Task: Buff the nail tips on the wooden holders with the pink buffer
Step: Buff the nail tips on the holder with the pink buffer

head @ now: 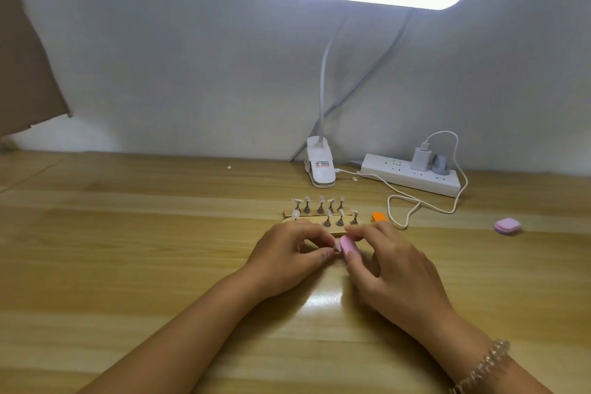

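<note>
Right hand (388, 265), fingers curled, pinches the pink buffer (347, 246); left hand (284, 254) apparently pinches one nail tip (337, 246) steady against it, near the wooden holders (334, 230).

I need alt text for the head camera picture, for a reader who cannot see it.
A right hand holds a pink buffer against a small nail tip pinched in the left hand, near two wooden holders on a lit wooden table.

The left grip (287, 253) hid nearly all of the tip (336, 246) it pinched, and the right grip (387, 262) covered the buffer's (347, 243) lower half! Both blocked the near holder's (311, 219) front edge. The label (321, 164) on the clip (323, 178) was too small to read.
</note>
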The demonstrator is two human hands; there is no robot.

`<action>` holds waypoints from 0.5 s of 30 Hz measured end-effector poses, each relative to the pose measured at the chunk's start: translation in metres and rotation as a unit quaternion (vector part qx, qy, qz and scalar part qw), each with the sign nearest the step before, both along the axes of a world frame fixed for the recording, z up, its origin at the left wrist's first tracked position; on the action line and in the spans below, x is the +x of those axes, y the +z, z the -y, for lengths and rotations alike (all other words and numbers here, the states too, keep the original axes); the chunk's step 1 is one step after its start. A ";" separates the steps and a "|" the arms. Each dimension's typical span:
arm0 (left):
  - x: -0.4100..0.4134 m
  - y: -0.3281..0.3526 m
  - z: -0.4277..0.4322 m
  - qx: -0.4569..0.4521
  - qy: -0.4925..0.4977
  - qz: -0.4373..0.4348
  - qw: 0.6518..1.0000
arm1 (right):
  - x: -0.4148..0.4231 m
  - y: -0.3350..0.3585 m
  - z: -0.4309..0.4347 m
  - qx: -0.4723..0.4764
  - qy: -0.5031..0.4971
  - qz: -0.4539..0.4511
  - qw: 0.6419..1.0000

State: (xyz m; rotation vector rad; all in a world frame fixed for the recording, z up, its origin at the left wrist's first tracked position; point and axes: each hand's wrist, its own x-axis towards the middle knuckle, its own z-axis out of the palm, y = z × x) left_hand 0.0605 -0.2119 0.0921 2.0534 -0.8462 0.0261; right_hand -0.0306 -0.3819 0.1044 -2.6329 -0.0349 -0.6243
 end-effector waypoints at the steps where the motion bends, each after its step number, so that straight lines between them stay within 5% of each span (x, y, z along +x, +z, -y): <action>1: 0.000 0.000 0.000 0.001 -0.001 0.001 1.000 | -0.001 0.000 0.000 -0.003 0.000 -0.016 1.000; 15: -0.001 0.002 0.000 0.036 0.015 0.019 0.999 | 0.001 -0.003 0.004 -0.004 0.009 -0.049 0.999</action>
